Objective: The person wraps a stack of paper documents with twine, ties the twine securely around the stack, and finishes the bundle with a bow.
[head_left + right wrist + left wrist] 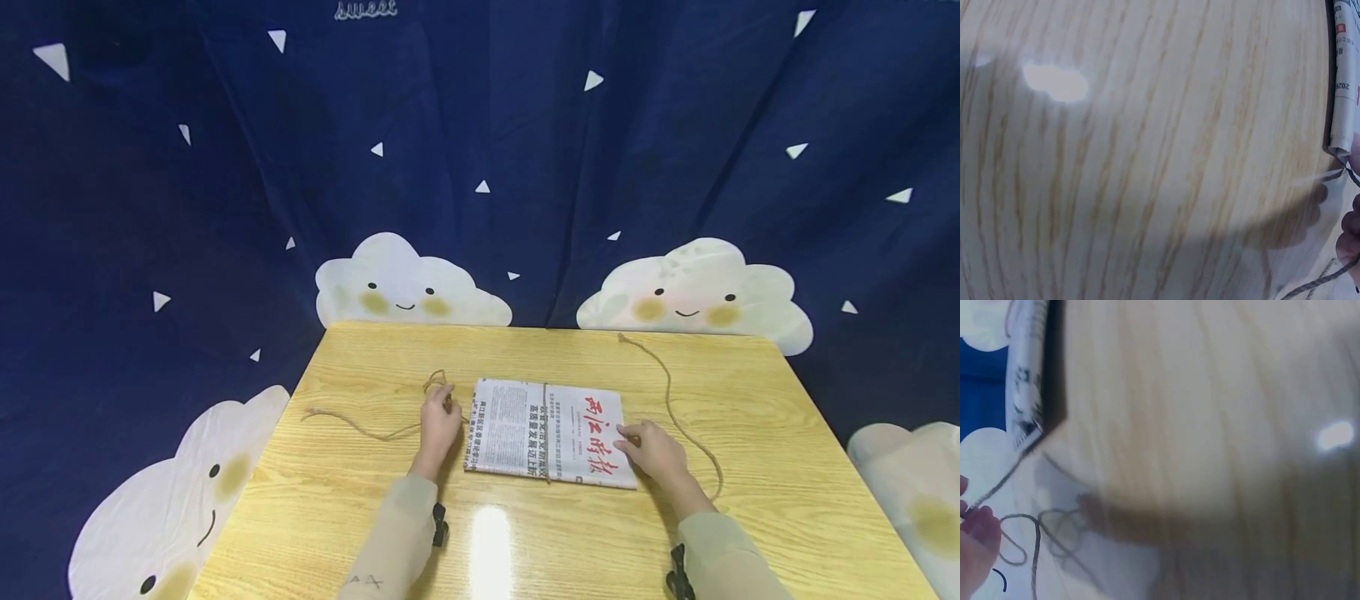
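A folded newspaper (510,429) with red and black print lies flat on the table. One strand of brown twine (546,433) crosses its front face from back to front. My left hand (440,427), just off the paper's left edge, pinches twine (1002,481) that runs taut from the paper's end to the fingertips. Beyond those fingers the twine makes a small loop and trails left. At the right edge, my right hand (656,454) holds twine (1325,279) between curled fingers, close against the paper's corner. Most of this hand is outside the right wrist view.
The wooden table (360,350) reflects a bright light near its front. A long twine tail (667,375) curves over its right side, and another tail (348,423) lies on the left. Behind hangs a dark blue curtain (480,100) with clouds and triangles.
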A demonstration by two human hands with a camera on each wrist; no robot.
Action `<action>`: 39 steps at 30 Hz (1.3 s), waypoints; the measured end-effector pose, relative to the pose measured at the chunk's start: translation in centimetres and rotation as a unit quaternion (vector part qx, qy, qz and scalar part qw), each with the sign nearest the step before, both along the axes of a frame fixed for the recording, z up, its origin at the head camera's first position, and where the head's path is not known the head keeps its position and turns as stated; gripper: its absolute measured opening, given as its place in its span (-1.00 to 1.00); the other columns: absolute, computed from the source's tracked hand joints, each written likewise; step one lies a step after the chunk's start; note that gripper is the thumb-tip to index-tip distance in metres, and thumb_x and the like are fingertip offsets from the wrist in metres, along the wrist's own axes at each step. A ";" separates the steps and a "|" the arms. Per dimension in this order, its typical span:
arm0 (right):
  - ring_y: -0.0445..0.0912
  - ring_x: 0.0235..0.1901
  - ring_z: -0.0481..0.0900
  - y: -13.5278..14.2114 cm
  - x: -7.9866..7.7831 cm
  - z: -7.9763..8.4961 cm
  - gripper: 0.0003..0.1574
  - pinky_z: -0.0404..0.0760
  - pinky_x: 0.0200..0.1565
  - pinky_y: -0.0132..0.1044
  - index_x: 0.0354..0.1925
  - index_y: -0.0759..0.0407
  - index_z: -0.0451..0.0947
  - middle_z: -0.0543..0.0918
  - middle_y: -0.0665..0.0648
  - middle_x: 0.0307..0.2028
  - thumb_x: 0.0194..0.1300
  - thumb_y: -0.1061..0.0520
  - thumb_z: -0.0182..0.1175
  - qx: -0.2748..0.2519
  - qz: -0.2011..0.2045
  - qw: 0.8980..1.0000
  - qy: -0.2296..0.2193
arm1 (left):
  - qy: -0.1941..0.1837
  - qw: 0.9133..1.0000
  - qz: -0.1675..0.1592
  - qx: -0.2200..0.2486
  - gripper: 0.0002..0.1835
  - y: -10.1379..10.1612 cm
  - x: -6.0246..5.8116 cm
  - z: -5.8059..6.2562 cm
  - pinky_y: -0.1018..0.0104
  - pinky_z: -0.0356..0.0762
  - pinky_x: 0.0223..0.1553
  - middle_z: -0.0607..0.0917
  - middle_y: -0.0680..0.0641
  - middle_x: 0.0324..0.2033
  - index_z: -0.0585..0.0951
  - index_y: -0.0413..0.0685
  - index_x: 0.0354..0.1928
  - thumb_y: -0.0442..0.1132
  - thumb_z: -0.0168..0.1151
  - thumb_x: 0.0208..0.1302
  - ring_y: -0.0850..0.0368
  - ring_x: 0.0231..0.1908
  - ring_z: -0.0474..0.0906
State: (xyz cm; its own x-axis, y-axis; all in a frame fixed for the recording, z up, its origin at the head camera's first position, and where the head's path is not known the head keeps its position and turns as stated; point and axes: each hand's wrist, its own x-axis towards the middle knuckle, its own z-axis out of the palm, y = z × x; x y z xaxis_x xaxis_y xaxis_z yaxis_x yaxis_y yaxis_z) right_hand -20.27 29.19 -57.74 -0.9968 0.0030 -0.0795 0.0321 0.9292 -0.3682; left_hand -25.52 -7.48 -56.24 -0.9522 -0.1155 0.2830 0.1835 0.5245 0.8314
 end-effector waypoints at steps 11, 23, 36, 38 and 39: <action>-0.10 -0.54 0.29 0.0 -0.1 0.0 -0.48 0.27 -0.63 -0.29 0.00 0.02 0.58 0.43 0.02 -0.47 0.08 -0.14 0.27 -0.004 -0.004 1.000 -0.003 | -0.018 0.985 -0.121 0.120 -0.40 3.1 0.2 0.8 0.06 0.23 0.23 0.30 -0.24 0.22 0.30 -0.31 0.23 -0.53 0.10 0.06 -0.17 0.18 0.29; -0.09 -0.53 0.30 0.0 0.1 0.0 -0.48 0.29 -0.62 -0.28 0.00 0.02 0.58 0.41 0.02 -0.46 0.08 -0.15 0.27 -0.010 -0.005 1.000 -0.002 | 0.007 0.933 -0.293 -0.208 -0.31 5.1 2.0 -0.5 0.02 0.03 0.31 0.22 -0.08 0.33 0.24 -0.16 0.31 -0.30 0.14 0.07 -0.07 0.30 0.12; -0.03 -0.40 0.50 0.1 0.2 0.1 -0.50 0.45 -0.52 -0.15 0.00 0.04 0.58 0.51 0.07 -0.38 0.11 -0.13 0.26 -0.012 0.000 1.000 0.002 | -0.026 0.897 -0.318 -0.307 -0.42 4.9 3.2 -1.8 -0.25 -0.33 0.27 0.25 0.06 0.31 0.30 -0.01 0.29 -0.13 0.04 0.20 -0.01 0.34 0.03; 0.02 -0.35 0.53 0.0 0.3 0.1 -0.50 0.48 -0.48 -0.10 0.00 0.04 0.58 0.53 0.10 -0.35 0.11 -0.13 0.25 -0.013 0.000 1.000 0.001 | -0.028 0.902 -0.327 -0.282 -0.42 4.7 3.2 -1.8 -0.24 -0.33 0.28 0.24 0.02 0.32 0.28 -0.03 0.31 -0.14 0.04 0.22 -0.01 0.34 0.02; 0.06 -0.31 0.55 0.0 0.3 0.1 -0.50 0.49 -0.45 -0.07 0.00 0.04 0.58 0.55 0.13 -0.31 0.12 -0.13 0.25 -0.013 0.001 1.000 0.002 | -0.023 0.904 -0.329 -0.271 -0.42 4.6 3.2 -1.8 -0.22 -0.32 0.29 0.23 -0.01 0.32 0.26 -0.05 0.31 -0.15 0.04 0.22 -0.01 0.34 0.03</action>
State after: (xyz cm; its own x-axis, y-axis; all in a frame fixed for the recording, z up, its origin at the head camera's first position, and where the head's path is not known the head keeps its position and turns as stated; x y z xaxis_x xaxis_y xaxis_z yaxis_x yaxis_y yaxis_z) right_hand -19.97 29.22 -57.59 -0.9972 -0.0016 -0.0746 0.0279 0.9193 -0.3926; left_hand -22.28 -2.85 -58.02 -0.7763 0.6244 0.0869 0.5763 0.6470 0.4993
